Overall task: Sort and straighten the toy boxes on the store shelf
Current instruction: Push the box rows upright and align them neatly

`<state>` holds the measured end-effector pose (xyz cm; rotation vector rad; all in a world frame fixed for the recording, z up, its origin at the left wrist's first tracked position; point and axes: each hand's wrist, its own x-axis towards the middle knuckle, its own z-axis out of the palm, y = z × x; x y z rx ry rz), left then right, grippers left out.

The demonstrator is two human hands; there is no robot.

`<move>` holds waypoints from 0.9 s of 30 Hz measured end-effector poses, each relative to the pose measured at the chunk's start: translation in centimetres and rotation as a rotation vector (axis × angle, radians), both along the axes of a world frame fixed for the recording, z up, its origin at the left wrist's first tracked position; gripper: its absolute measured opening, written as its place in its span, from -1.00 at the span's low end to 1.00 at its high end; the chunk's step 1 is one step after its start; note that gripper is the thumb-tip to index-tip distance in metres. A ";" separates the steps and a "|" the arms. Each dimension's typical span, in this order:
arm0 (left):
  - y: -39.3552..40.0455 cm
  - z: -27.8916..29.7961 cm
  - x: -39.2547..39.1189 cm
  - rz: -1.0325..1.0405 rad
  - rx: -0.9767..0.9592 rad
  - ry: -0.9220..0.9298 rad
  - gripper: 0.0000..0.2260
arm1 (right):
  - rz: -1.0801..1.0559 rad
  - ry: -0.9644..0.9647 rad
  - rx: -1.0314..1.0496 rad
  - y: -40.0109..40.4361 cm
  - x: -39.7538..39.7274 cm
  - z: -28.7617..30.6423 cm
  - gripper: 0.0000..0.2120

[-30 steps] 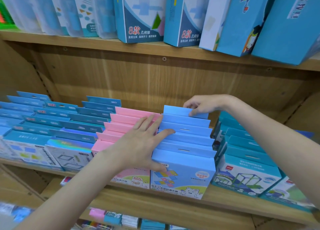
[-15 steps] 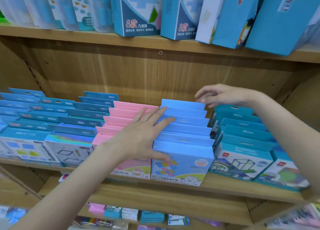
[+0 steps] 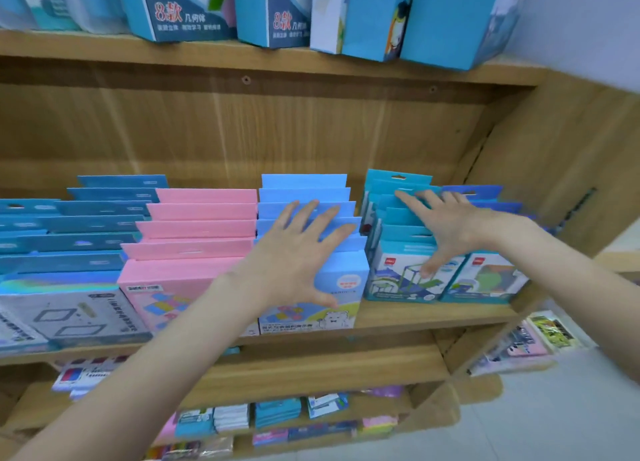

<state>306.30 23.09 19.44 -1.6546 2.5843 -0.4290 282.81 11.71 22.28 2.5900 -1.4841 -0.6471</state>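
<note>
Rows of flat toy boxes lean back in files on the middle wooden shelf (image 3: 433, 316). My left hand (image 3: 298, 252) lies flat with spread fingers on the tops of the light blue row (image 3: 304, 192), thumb on the front box. My right hand (image 3: 446, 225) rests with straight fingers on the teal row (image 3: 398, 183), thumb down on the front teal box's face. A pink row (image 3: 201, 218) stands left of the light blue one. Darker blue rows (image 3: 104, 211) fill the left. Another blue row (image 3: 491, 277) sits at the far right.
Tall blue boxes (image 3: 270, 10) stand on the upper shelf (image 3: 242, 53). Lower shelves hold small packs (image 3: 277, 412). The shelf unit's wooden side panel (image 3: 554, 169) closes the right end. Grey floor (image 3: 554, 419) lies at the lower right.
My right hand left the back of the light blue row and came down on the teal row to its right. My left hand shifted from the pink-blue seam onto the light blue row.
</note>
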 end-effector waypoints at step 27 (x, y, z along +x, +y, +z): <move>-1.1 -1.6 1.4 -0.135 -0.219 0.129 -0.16 | 0.051 -0.560 0.061 2.6 -0.7 -0.1 0.18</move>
